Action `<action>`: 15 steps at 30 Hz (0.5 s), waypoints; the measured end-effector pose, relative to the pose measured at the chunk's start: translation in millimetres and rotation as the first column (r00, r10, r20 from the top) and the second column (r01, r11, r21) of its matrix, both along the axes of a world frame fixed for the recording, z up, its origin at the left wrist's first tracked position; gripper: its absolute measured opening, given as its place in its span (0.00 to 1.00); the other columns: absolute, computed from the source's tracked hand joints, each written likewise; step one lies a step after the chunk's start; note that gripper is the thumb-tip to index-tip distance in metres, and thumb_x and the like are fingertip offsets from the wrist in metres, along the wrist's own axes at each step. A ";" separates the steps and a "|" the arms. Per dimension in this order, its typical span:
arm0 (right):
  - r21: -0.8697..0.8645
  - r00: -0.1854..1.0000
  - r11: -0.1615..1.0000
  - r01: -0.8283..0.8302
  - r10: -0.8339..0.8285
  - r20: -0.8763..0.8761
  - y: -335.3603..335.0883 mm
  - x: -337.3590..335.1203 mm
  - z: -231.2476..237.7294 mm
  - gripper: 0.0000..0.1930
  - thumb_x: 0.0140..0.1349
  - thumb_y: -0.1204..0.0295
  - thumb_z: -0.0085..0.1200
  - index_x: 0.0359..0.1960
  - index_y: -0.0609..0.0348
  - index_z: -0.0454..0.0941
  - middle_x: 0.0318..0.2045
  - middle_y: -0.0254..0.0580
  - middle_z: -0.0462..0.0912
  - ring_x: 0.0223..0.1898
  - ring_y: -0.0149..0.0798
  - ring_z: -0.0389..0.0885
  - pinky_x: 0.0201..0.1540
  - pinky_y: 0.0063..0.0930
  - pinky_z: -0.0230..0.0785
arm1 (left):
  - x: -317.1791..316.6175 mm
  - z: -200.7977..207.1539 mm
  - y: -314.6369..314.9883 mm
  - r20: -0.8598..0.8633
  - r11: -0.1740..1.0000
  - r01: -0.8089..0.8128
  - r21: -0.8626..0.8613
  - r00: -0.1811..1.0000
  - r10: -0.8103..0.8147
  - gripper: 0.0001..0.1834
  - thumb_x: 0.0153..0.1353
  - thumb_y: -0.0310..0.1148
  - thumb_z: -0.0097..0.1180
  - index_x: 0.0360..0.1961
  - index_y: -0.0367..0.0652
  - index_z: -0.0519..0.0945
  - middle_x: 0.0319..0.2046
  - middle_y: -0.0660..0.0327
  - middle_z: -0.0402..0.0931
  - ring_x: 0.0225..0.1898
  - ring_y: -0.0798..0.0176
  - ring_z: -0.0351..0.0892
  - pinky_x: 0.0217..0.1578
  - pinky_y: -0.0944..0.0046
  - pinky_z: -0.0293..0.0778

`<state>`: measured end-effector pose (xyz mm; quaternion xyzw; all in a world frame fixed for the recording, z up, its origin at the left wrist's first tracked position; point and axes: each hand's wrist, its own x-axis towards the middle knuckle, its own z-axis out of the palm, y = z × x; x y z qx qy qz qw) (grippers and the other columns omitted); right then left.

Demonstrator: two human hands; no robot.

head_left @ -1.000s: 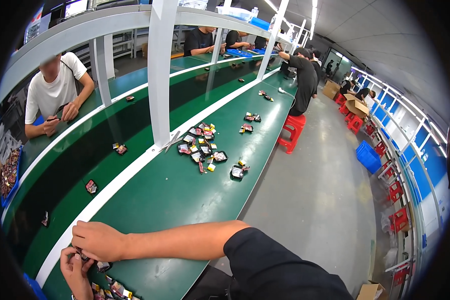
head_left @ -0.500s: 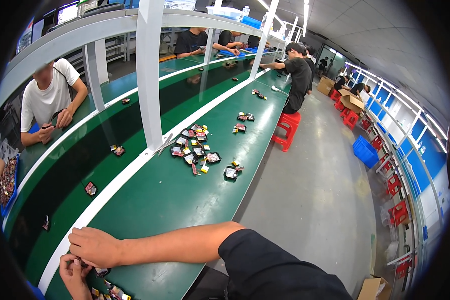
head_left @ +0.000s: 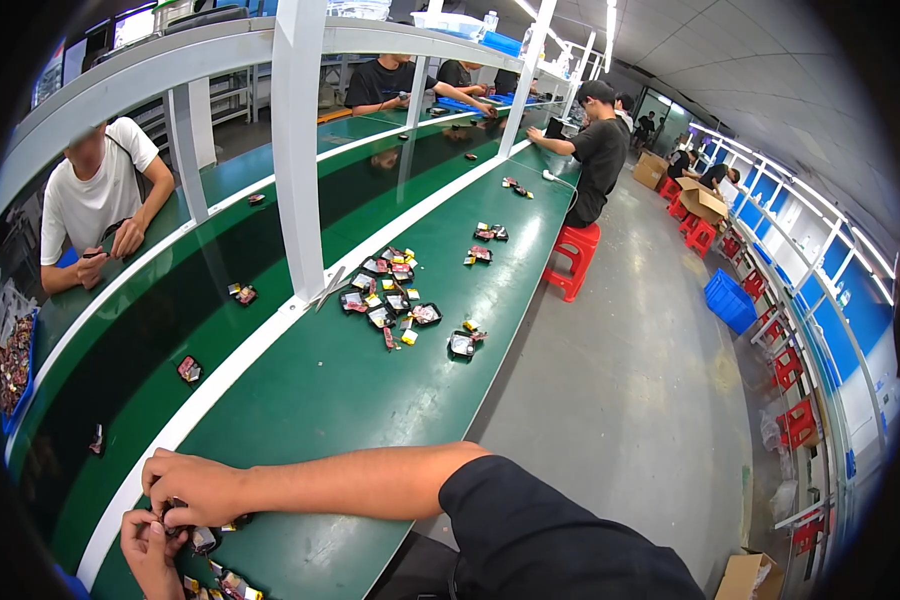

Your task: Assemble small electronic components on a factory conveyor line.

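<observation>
At the lower left, over the green bench, my left hand [head_left: 150,556] and my right hand [head_left: 198,489] meet with their fingers bent. Between the fingertips is a small dark part [head_left: 174,507], mostly hidden by them. My right forearm reaches across from the right, while the left hand sits just below the right one. Beside the fingers lies a small black casing [head_left: 204,540]. Several little parts with silver and yellow battery-like pieces [head_left: 235,584] rest near the bottom edge.
Farther along the bench [head_left: 370,430] lies a pile of black casings with red boards and yellow-ended pieces [head_left: 390,300], beside tweezers [head_left: 330,288]. A white post [head_left: 300,150] rises from the rail. Left of it, a dark green conveyor belt [head_left: 140,440] carries parts. Co-workers sit opposite and ahead.
The parts on the belt have shifted slightly up and to the right. My right hand's fingers have turned a little, showing more of the dark part. A co-worker's arm ahead has drawn in.
</observation>
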<state>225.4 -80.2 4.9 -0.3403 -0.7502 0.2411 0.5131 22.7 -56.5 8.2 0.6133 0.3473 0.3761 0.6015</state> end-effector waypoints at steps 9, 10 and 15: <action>-0.023 1.000 1.000 0.000 0.000 0.013 -1.6 -1.9 2.8 0.03 0.49 0.75 0.59 0.25 0.60 0.80 0.40 0.40 0.73 0.47 0.44 0.68 0.50 0.34 0.66 | -0.2 0.7 0.4 0.066 0.998 0.017 -0.063 0.998 -0.013 0.09 0.68 0.37 0.53 0.41 0.46 0.67 0.35 0.65 0.76 0.32 0.75 0.78 0.31 0.75 0.79; -0.023 1.000 1.000 0.001 -0.001 0.013 -1.7 -2.1 2.8 0.03 0.49 0.75 0.59 0.25 0.60 0.80 0.40 0.40 0.73 0.47 0.44 0.68 0.50 0.34 0.66 | -0.4 0.7 0.7 0.066 0.998 0.018 -0.063 0.998 -0.014 0.09 0.68 0.37 0.53 0.41 0.46 0.67 0.35 0.65 0.76 0.32 0.75 0.78 0.31 0.75 0.79; 0.006 1.000 1.000 0.015 -0.015 0.018 -0.3 -3.6 0.7 0.03 0.50 0.76 0.58 0.24 0.61 0.78 0.39 0.41 0.74 0.46 0.44 0.69 0.49 0.34 0.66 | 0.9 2.9 -0.5 0.046 0.998 0.013 -0.061 0.999 -0.011 0.09 0.68 0.36 0.53 0.42 0.46 0.68 0.35 0.65 0.77 0.32 0.75 0.78 0.32 0.75 0.79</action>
